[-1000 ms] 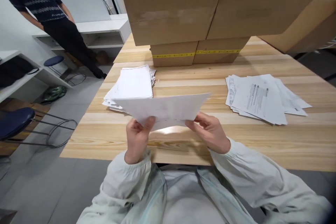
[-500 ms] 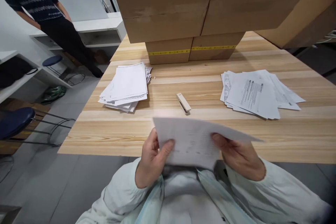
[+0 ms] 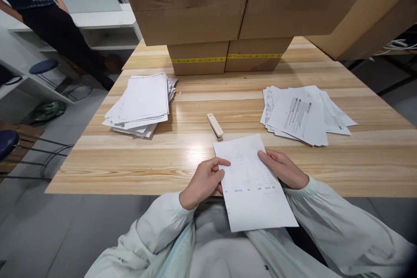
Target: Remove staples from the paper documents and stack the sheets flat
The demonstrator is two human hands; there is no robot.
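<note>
A printed sheet of paper (image 3: pixel 250 178) is tilted over the table's front edge, its near end above my lap. My right hand (image 3: pixel 285 169) is closed on the sheet's right edge, thumb on top and fingers beneath. At the left edge is my left hand (image 3: pixel 205 180), index finger and thumb over the paper, the other fingers partly hidden behind it. Just beyond the sheet lies a cream stapler (image 3: pixel 215 126). A stack of papers (image 3: pixel 143 100) is at the left, and a fanned pile of printed papers (image 3: pixel 299 115) at the right.
Stacked cardboard boxes (image 3: pixel 198 8) stand at the back of the wooden table (image 3: pixel 130 169), and another carton (image 3: pixel 365 21) is at the back right. At the far left, a person (image 3: pixel 48 21) stands by white shelving (image 3: pixel 100 19). Blue stools (image 3: pixel 44 66) are on the floor.
The sheet has come down from upright and turned lengthwise, its printed face now toward me. The stapler, hidden behind it at first, is uncovered. My left hand's index finger has moved onto the print.
</note>
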